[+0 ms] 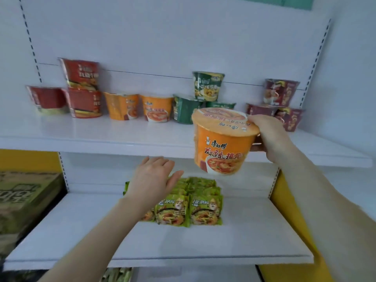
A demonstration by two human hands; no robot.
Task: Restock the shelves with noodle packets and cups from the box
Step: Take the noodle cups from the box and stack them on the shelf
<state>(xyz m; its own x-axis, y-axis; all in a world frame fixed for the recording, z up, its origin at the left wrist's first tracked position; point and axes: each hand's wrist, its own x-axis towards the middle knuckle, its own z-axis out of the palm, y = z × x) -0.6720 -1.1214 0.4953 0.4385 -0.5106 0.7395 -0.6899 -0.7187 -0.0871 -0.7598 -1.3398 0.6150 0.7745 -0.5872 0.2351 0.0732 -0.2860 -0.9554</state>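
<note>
The right hand's (270, 137) fingers lie mostly behind the held orange cup (221, 143); only a little of them shows at its right side. That cup covers most of a green cup (220, 105) farther back on the upper shelf (101, 137). The left hand (151, 180) and its wrist hide the left row of green packets (195, 202). The cardboard box (24, 200) is cut off by the left edge. Lettering on the far cups is blurred, and the red cup (47, 99) at far left is a smear. Greenish goods (118, 274) under the lower shelf (203, 245) are cut off by the bottom edge and too blurred to name.

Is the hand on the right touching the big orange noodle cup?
Touching. The head view shows the right hand gripping the orange cup by its side and rim.
</note>
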